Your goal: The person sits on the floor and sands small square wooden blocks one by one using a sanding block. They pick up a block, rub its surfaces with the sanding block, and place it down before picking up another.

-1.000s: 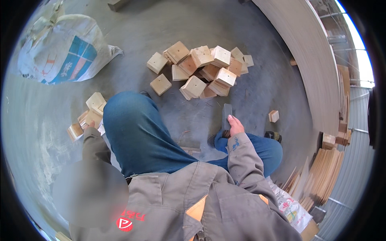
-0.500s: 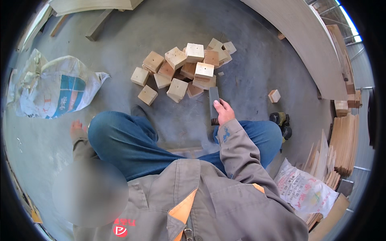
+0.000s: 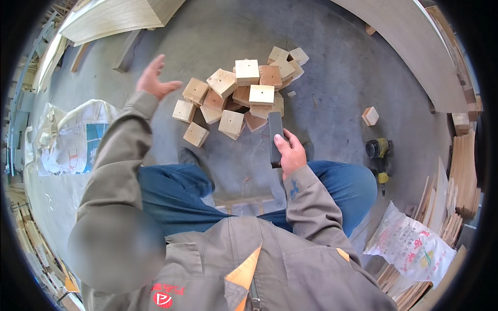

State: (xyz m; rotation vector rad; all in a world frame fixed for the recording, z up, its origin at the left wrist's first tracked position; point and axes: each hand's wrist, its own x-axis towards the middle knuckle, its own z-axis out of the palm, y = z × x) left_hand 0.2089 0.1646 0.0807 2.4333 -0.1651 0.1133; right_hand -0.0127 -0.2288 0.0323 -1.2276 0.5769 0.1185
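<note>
Our right hand [image 3: 291,154] grips a dark flat bar [image 3: 275,139] just below the pile of wooden blocks [image 3: 244,96]; our left hand [image 3: 155,79] hangs released, left of the pile. A careless swing may topple the stacked blocks.

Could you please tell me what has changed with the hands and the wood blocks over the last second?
The left hand has risen from low beside the left knee and is now open and empty above the floor. The right hand still grips the dark bar. The pile of wood blocks looks unchanged.
</note>
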